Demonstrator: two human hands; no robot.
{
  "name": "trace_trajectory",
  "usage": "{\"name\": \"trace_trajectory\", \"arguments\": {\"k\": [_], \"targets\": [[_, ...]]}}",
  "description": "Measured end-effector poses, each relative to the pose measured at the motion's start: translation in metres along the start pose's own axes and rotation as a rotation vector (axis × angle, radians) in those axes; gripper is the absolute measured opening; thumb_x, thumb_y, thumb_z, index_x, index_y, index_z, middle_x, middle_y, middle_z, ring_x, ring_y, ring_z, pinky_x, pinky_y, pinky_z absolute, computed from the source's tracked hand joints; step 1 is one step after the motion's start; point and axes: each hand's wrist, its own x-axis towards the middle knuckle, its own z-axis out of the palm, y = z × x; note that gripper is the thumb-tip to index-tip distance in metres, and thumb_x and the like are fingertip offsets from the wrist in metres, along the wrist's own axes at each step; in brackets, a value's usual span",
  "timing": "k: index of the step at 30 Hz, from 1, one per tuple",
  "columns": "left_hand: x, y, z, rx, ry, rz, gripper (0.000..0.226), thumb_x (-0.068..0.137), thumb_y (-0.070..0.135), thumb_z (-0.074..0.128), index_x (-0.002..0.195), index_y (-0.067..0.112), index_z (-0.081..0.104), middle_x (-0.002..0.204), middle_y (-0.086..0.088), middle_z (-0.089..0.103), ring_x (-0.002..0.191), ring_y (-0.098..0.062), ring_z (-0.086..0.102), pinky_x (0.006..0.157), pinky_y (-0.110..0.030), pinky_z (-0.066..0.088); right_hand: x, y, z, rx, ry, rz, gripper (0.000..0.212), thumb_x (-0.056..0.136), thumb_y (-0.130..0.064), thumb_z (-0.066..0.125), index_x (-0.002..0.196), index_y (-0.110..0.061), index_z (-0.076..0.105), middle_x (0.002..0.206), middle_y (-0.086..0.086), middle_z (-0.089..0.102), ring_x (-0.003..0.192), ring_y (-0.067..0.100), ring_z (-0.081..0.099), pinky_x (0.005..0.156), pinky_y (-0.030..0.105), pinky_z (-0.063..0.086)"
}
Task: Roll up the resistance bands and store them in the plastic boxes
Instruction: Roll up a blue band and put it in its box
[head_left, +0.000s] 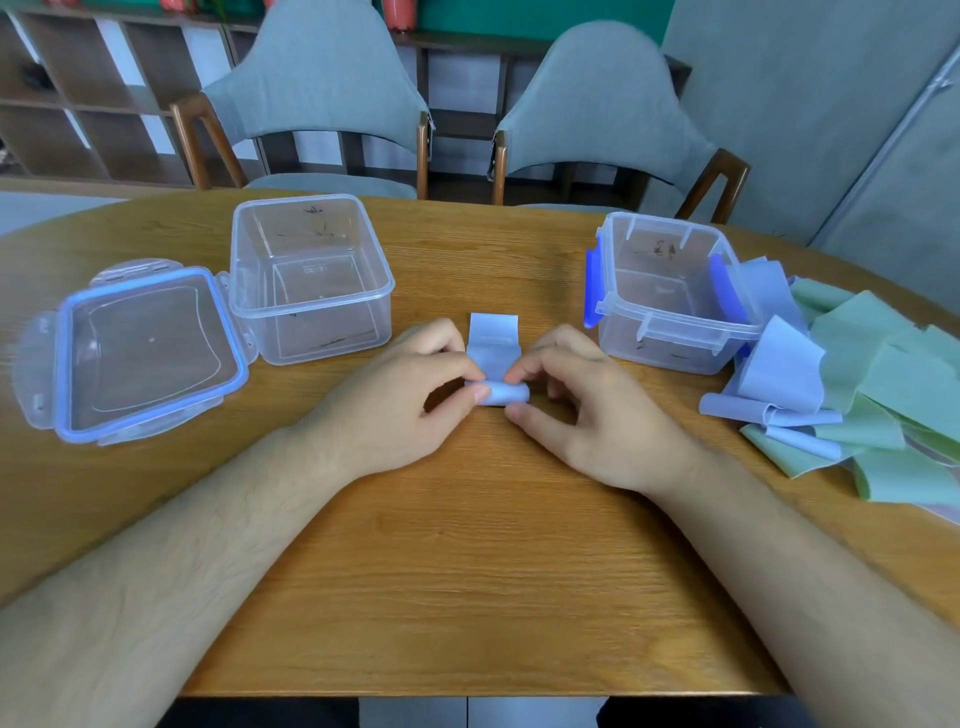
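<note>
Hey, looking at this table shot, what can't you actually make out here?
- Band: printed text too small and blurred, head view; the rolled part is partly covered by the hands, left and right.
- Pile: runs off the right edge and overlaps itself, so no count of bands.
- Right box: its lid is not clearly visible; only blue clips show.
- Left box: dark marks blurred.

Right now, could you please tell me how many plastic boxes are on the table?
2: one box left of the hands, beside its lid; the other box right, beside the bands.

Lid (148, 353) left of box (311, 275)
</note>
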Motion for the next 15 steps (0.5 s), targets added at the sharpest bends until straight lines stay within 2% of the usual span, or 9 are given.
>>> {"name": "trace_trajectory", "arguments": {"k": [2,5,9,15], "targets": [[0.0011,-0.0001,0.0012,0.021,0.013,0.000,0.020,0.099,0.032,0.058,0.108,0.021,0.072,0.095,0.012,0.048,0.093,-0.006,0.050,0.082,-0.019,0.040,0.0024,0.0013,0.0008,-0.010,0.007,0.005,0.017,0.088,-0.013,0.073,0.104,-0.014,0.070,0.100,-0.006,0.056,0.083,0.009,0.053,0.076,0.015,0.043],[-0.0001,0.0003,0.0010,0.026,0.008,-0.015,0.026,0.096,0.036,0.061,0.117,0.022,0.062,0.102,0.015,0.048,0.096,-0.001,0.048,0.088,-0.023,0.044,0.0062,0.0044,0.0030,-0.037,0.026,0.024,0.014,0.091,-0.015,0.069,0.104,-0.015,0.071,0.099,-0.005,0.058,0.083,0.011,0.056,0.076,0.020,0.045],[0.0028,-0.0023,0.0013,0.030,-0.005,-0.029,0.019,0.091,0.032,0.069,0.106,0.023,0.063,0.101,0.012,0.052,0.092,-0.006,0.049,0.084,-0.033,0.047,0.0073,0.0071,0.0039,-0.028,-0.007,0.072,0.024,0.086,-0.021,0.076,0.109,-0.018,0.072,0.102,-0.004,0.058,0.083,0.012,0.055,0.076,0.019,0.045],[-0.0021,0.0005,-0.0019,0.027,-0.026,0.035,0.016,0.092,0.040,0.059,0.096,0.025,0.062,0.091,0.015,0.053,0.088,-0.005,0.050,0.081,-0.030,0.045,0.0004,0.0010,-0.0016,0.080,-0.008,0.079,0.024,0.083,-0.010,0.076,0.105,-0.016,0.069,0.089,-0.005,0.061,0.075,0.014,0.053,0.069,0.012,0.040]]}}
